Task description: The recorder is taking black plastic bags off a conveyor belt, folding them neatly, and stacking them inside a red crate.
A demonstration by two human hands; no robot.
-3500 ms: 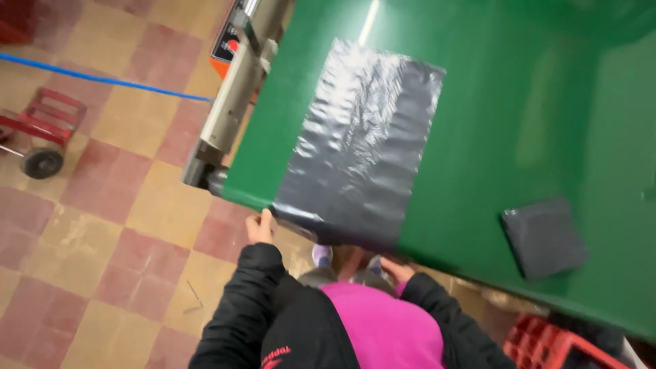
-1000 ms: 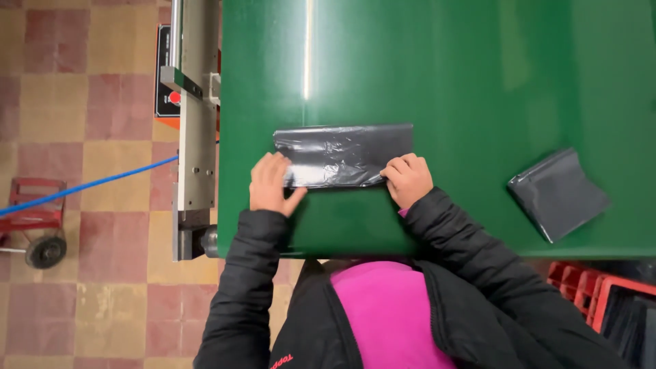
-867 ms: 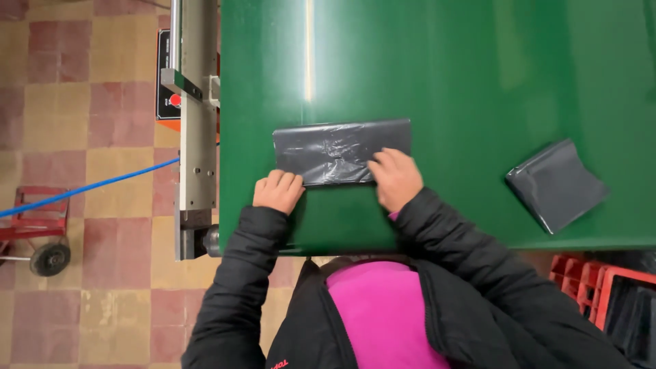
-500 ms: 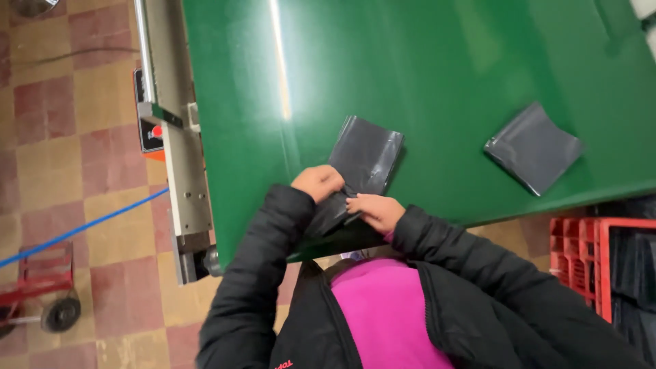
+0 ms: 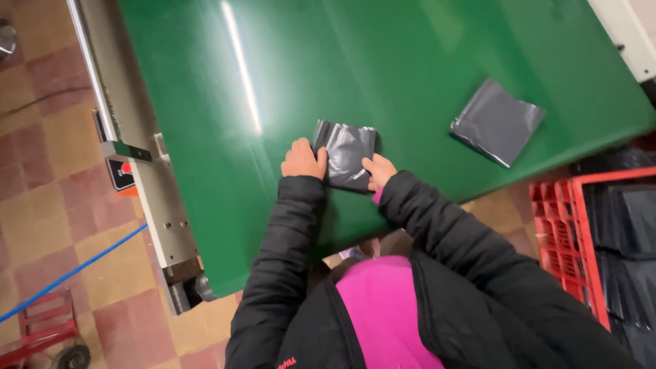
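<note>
A dark grey plastic bag (image 5: 348, 153), folded into a small square, lies on the green table (image 5: 383, 61) near its front edge. My left hand (image 5: 303, 160) presses on the bag's left edge with fingers curled. My right hand (image 5: 379, 171) rests on its lower right corner, fingers on the plastic. Both arms wear black jacket sleeves over a pink top. A second folded grey bag (image 5: 497, 121) lies apart on the table to the right, untouched.
A metal side rail (image 5: 130, 143) with an orange and black control box (image 5: 121, 175) runs along the table's left edge. A red crate (image 5: 588, 232) holding dark bags stands at the right. A blue line (image 5: 68, 273) and a red cart (image 5: 41, 335) are on the tiled floor.
The large flat bag has been folded down in steps, from a wide sheet to a strip and then to a small square. My hands have come closer together on it.
</note>
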